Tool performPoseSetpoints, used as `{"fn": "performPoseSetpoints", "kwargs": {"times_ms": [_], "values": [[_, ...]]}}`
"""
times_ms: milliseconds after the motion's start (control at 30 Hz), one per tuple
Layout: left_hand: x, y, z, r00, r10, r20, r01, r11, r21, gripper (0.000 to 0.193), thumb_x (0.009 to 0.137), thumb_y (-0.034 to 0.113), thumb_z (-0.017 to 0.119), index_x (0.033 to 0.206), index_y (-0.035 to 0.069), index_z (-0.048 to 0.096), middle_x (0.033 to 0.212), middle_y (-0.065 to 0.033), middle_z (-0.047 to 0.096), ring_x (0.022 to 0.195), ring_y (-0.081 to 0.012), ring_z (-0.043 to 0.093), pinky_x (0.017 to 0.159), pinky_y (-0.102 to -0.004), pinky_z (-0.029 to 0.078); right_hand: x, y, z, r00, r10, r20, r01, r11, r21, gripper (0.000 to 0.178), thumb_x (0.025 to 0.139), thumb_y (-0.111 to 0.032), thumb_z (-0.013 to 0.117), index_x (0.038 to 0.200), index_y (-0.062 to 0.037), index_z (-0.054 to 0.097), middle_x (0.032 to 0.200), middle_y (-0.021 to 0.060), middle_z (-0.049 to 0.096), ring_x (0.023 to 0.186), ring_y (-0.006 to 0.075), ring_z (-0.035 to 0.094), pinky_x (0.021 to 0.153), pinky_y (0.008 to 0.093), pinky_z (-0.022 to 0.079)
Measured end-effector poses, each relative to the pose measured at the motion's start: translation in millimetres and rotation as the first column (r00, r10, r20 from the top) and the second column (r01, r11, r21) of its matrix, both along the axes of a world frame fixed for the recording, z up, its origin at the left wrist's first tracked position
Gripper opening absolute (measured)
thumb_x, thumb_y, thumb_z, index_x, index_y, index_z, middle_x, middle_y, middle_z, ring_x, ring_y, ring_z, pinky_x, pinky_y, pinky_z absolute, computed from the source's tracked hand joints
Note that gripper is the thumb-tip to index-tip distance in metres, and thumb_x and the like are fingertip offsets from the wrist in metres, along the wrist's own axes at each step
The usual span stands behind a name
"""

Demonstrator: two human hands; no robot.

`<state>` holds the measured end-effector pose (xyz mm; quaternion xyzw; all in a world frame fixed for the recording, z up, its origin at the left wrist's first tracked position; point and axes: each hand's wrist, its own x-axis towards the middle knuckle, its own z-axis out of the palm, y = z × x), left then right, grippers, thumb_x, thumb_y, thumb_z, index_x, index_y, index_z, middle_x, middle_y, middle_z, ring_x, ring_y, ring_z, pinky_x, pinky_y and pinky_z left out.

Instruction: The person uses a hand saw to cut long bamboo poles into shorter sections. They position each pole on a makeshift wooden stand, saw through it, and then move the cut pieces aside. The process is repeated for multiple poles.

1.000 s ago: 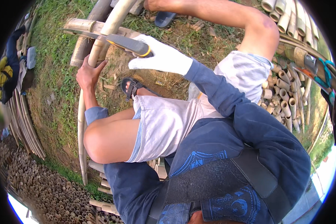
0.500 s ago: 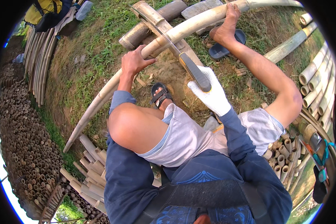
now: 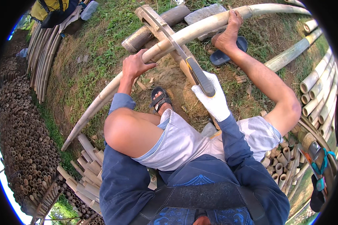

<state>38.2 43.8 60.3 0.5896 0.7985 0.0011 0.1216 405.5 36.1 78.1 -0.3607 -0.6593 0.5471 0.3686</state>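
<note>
A long pale bamboo pole (image 3: 199, 28) curves across the view from upper right to lower left. My bare left hand (image 3: 134, 66) is wrapped round it, left of the saw. In a white glove, my right hand (image 3: 211, 95) grips the dark grey handle of a hand saw (image 3: 178, 49). The saw's blade lies across the pole, its tip reaching toward the upper left. Beneath the pole runs a split bamboo support (image 3: 150, 17). My bare foot (image 3: 231, 32) presses on the pole farther right.
An empty dark slipper (image 3: 218, 57) lies below that foot. A thick bamboo log (image 3: 137, 39) and a grey stone block (image 3: 204, 14) lie beyond. Cut bamboo tubes (image 3: 30, 161) are stacked at left, more lengths (image 3: 319, 86) at right. A yellow-black bag (image 3: 50, 13) sits upper left.
The saw and my gloved right hand have shifted slightly toward me and to the right. My left hand keeps its hold on the pole; the whole view has tilted a little.
</note>
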Motion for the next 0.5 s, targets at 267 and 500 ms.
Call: {"fn": "performPoseSetpoints", "kwargs": {"times_ms": [267,500], "values": [[2.8,-16.9,-7.7,0.997,0.028,0.076,-0.031,0.999,0.041,0.094,0.074,0.075,0.087,0.149,0.021,0.068,0.112,-0.0210,0.082,0.103,-0.0426,0.079,0.094,-0.0539,0.062,5.4,-4.9,2.5,0.996,0.080,-0.029,-0.084,0.979,-0.185,0.058,0.097,-0.013,0.088,0.146,-0.0027,0.059,0.133,0.0110,0.068,0.123,0.0182,0.066,0.106,0.0346,0.054],[-5.6,-12.8,-10.9,1.000,-0.001,-0.012,0.001,1.000,0.006,0.102,0.073,0.082,0.085,0.151,0.018,0.068,0.107,-0.0224,0.083,0.100,-0.0412,0.081,0.092,-0.0527,0.063,-5.7,-22.7,-9.6,0.998,0.055,-0.006,-0.056,0.992,-0.115,0.069,0.098,-0.012,0.087,0.157,-0.0045,0.052,0.143,0.0091,0.062,0.129,0.0169,0.062,0.112,0.0353,0.052]]}}
